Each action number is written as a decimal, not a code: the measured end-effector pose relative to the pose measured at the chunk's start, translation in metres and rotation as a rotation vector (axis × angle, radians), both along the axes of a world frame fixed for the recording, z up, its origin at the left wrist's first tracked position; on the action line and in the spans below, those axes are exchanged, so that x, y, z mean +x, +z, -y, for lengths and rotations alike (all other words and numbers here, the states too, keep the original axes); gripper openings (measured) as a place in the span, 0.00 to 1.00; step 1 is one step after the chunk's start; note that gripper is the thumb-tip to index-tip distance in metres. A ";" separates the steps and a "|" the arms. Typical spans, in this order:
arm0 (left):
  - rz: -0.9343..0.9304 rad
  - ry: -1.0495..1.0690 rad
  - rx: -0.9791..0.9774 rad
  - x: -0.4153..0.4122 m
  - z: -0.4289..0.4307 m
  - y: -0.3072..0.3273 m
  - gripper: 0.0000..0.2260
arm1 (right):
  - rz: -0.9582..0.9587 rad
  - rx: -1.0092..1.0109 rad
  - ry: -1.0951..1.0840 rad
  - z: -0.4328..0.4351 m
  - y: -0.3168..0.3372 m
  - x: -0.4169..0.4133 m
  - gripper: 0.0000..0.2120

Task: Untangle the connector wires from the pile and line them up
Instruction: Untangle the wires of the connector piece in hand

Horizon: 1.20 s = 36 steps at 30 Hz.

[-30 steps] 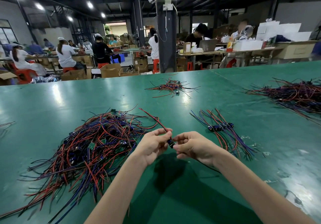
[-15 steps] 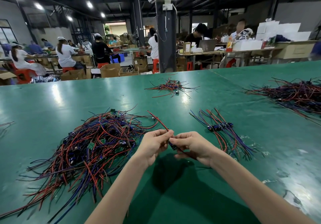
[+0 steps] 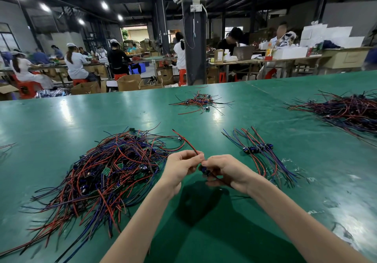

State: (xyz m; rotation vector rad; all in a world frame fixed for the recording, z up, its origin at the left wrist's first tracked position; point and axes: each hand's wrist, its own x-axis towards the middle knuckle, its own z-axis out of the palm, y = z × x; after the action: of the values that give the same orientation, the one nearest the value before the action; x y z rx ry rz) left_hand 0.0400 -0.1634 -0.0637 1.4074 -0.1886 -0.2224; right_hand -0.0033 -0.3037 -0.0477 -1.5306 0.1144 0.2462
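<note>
Right now the left hand (image 3: 181, 166) pinches the red lead of one connector wire (image 3: 191, 147) between thumb and fingertips. The right hand (image 3: 228, 171) curls round the same wire's small dark plug (image 3: 204, 170) and the dark lead trailing under its palm. Both hands meet just above the green worktop (image 3: 224, 232), near the middle of its near edge. The red lead arcs up and away from the left fingers toward the tangled pile (image 3: 106, 171) of red, blue and black wires, which sprawls left of the hands. To the right lies a short row (image 3: 258, 148) of wires with their plugs side by side. A small heap (image 3: 201, 100) sits toward the far edge, and a big heap (image 3: 350, 111) at the right edge.
</note>
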 end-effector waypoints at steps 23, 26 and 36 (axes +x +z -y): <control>0.248 0.075 0.215 0.000 0.004 -0.007 0.04 | 0.078 -0.150 -0.092 -0.006 -0.006 -0.001 0.13; 0.246 0.085 0.218 0.003 0.003 -0.007 0.06 | 0.088 -0.156 -0.076 -0.006 -0.006 -0.001 0.12; 0.243 0.191 0.264 0.014 -0.006 -0.009 0.07 | 0.118 -0.158 -0.050 -0.008 -0.007 -0.001 0.12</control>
State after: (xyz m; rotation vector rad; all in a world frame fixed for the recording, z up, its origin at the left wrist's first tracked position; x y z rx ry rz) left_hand 0.0541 -0.1572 -0.0730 1.7041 -0.2295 0.0863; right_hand -0.0040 -0.2959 -0.0542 -1.6929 0.0793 0.1085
